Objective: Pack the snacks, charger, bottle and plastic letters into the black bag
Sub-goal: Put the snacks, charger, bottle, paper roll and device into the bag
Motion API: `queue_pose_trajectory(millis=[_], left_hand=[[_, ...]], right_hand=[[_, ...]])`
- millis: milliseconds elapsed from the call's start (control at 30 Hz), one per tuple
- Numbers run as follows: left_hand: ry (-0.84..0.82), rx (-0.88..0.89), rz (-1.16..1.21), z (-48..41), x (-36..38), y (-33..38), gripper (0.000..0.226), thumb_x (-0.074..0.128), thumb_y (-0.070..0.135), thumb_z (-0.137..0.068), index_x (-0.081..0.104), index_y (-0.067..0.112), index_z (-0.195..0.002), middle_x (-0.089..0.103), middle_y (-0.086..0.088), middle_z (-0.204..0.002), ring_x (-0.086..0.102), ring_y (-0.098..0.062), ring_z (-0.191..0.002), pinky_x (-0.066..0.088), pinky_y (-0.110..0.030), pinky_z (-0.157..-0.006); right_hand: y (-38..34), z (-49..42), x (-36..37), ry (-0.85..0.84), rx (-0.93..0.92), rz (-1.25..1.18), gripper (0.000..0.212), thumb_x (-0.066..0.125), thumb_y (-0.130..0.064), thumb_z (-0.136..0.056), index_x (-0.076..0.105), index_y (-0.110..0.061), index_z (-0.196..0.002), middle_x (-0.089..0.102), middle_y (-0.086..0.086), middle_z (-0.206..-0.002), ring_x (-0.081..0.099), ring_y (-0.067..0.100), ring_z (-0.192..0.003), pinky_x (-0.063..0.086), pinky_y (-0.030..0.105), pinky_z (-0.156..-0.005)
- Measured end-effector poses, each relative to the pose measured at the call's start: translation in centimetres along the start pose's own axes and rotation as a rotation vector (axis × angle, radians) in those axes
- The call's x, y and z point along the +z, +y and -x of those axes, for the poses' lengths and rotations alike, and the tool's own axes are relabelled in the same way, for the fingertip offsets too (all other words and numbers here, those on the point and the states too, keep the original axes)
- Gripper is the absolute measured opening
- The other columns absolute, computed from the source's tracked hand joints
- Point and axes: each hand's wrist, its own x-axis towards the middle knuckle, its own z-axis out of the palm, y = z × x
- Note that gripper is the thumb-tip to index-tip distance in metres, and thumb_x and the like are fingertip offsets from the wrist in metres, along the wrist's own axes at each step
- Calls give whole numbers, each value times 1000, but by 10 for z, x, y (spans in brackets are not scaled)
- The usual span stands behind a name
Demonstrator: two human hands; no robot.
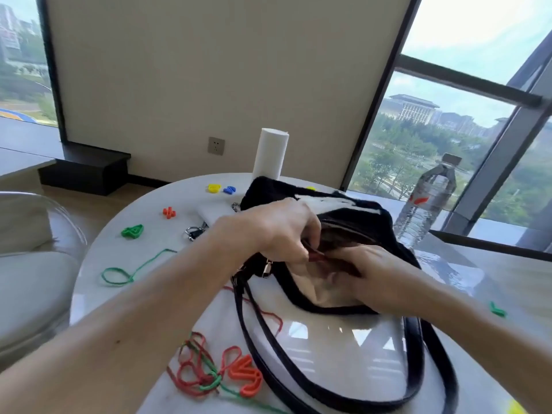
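1. The left hand (277,231) curls over the mouth of the black bag (268,188), pinching a blurred reddish item (315,256).
2. The right hand (369,271) reaches inside; its grip is hidden.
3. The bottle (427,201) stands on the counter (149,210) beside the bag.

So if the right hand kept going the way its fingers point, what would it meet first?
Most likely the left hand. The right hand points leftward across the mouth of the black bag, and the left fingers curl over the rim ahead. Depth is unclear; it may pass beneath them.
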Motion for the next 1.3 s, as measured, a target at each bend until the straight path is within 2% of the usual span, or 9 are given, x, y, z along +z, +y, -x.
queue_pose_trajectory(millis=[67, 133, 267, 467, 667, 867, 967, 1100, 1300], left_hand=[[-13, -10, 146, 4, -10, 1, 14, 66, 17, -78, 72, 29, -83, 67, 11, -76, 57, 2, -59, 45, -13, -53], [93, -58, 229, 3, -19, -8, 21, 57, 9, -81, 69, 25, -75, 66, 15, -62, 56, 2, -55, 41, -10, -48], [434, -405, 52, -8, -12, -52, 14, 54, 15, -85, 64, 23, -91, 65, 4, -94, 60, -20, -95, 52, -35, -84], [266, -892, -139, -16, 26, -99, 83, 55, 71, -74, 43, 18, -137, 55, -18, -132, 41, -37, -128, 33, -43, -100], [283, -954, -170, -23, 38, -100, 99, 53, 85, -68, 41, 14, -136, 51, -19, -135, 41, -35, -126, 28, -40, -102], [426, -932, -3, -26, 32, -102, 105, 74, 34, -75, 9, -1, -150, 45, -26, -136, 44, -39, -126, 32, -44, -102], [359, -947, -5, -26, 32, -102, 118, 75, 53, -74, 4, 1, -153, 43, -26, -140, 43, -38, -130, 32, -42, -104], [362, -996, -15, -30, 31, -101, 99, 72, 49, -76, 23, 1, -148, 53, -18, -137, 48, -35, -129, 34, -39, -100], [430, -926, 25, -28, 34, -98, 41, 68, 22, -75, 55, 15, -113, 63, -9, -118, 60, -31, -113, 44, -36, -92]], right_hand=[[6, 17, -8, 72, 36, -66, 35, 60, -40, -92, 63, -37, -127, 64, -16, -118, 57, 6, -110, 44, 24, -89], [10, 31, -16, 134, 83, -181, 39, 60, -53, -88, 62, -40, -125, 65, -19, -115, 58, 3, -105, 45, 24, -88], [9, 47, -20, 228, 70, -358, 60, 52, -74, -67, 66, -42, -116, 69, -21, -109, 63, 0, -105, 49, 35, -99], [4, 49, -7, 228, 65, -421, 32, 66, -51, -84, 68, -38, -114, 71, -20, -102, 63, -7, -96, 49, 23, -92], [-3, 36, 5, 214, 61, -386, 35, 67, -47, -88, 67, -31, -118, 68, -19, -106, 63, -2, -100, 52, 27, -94], [-3, 38, 10, 230, 58, -373, 41, 66, -49, -86, 62, -33, -124, 65, -17, -113, 60, 2, -106, 48, 27, -94], [-3, 41, 8, 250, 57, -376, 42, 67, -49, -86, 62, -34, -125, 65, -15, -115, 60, 4, -107, 49, 31, -98], [-4, 42, 5, 265, 56, -395, 42, 68, -49, -85, 61, -35, -124, 63, -15, -115, 59, 3, -109, 48, 31, -100], [-5, 43, 8, 271, 49, -385, 43, 67, -50, -85, 59, -37, -125, 61, -18, -116, 56, 1, -111, 45, 25, -96]])
